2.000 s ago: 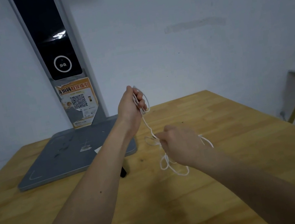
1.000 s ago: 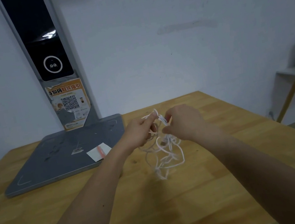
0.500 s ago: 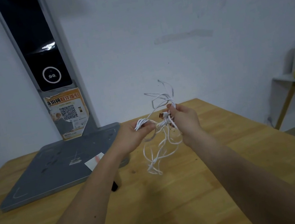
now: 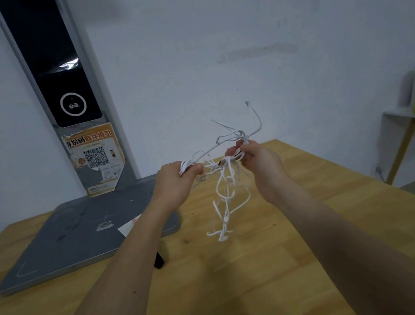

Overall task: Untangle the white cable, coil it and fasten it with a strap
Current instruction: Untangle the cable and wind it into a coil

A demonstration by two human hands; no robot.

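The white cable (image 4: 223, 182) hangs in a tangle between my hands, above the middle of the wooden tabletop (image 4: 248, 274), its loops dangling just off the wood. My left hand (image 4: 177, 180) is closed round a bunch of strands; my right hand (image 4: 258, 157) pinches more of them, with loose ends sticking up. A grey stand (image 4: 76, 234) sits at the far left edge against the white wall (image 4: 234, 29). A small shelf (image 4: 413, 114) stands to the right.

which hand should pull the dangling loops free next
Probably the right hand: it pinches the white cable right above the hanging tangle. The left hand grips a gathered bunch off to the side and can anchor it.
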